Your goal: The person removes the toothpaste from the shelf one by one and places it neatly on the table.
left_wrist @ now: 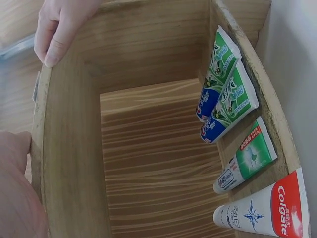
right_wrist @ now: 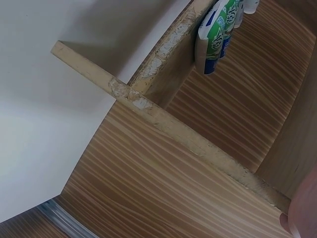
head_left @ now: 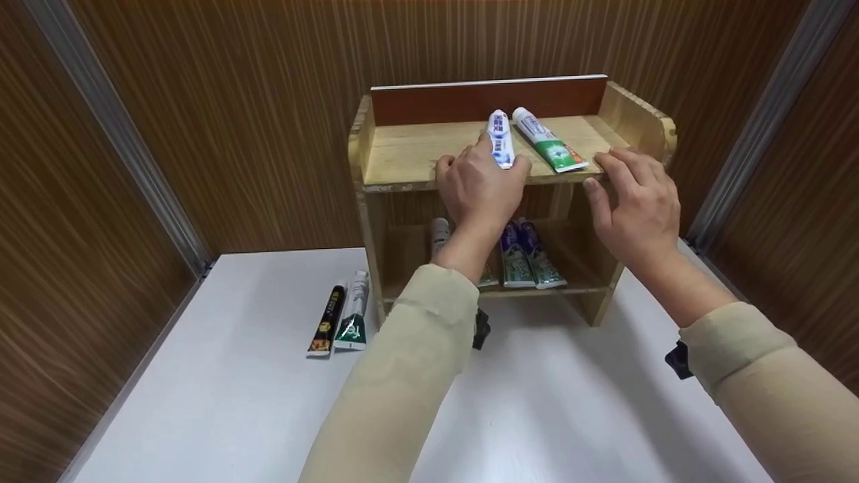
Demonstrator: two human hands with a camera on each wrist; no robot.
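Head view took in brown wood-grain walls [head_left: 221, 134] and, below them, a white surface [head_left: 201, 416]. On the surface stood a two-level wooden shelf unit [head_left: 409, 151], its upper board backed by a reddish strip [head_left: 443, 106]. A person's forearms reached toward it in pale left [head_left: 402, 382] and right sleeves [head_left: 778, 376].

The right hand [head_left: 641, 208] gripped the front edge of the upper board near its right end, fingers over the top and thumb bent against the edge. The left hand [head_left: 483, 184] was over the middle of the same edge, its thumb and index finger pinching the near end of a blue-and-white tube [head_left: 500, 134]. That tube lay above the upper board, cap end toward the back; whether it rested on the wood could not be told.

Just right of it, a green-and-white tube [head_left: 547, 137] lay slantwise on the board. Left wrist view showed the lower level: a red-and-white Colgate tube [left_wrist: 267, 213], a smaller green tube [left_wrist: 246, 157] beside it, and two blue-and-green tubes [left_wrist: 233, 104] touching each other. Left of the unit, a white tube with a green end [head_left: 354, 312] and a slim black tube [head_left: 327, 322] lay side by side on the surface.
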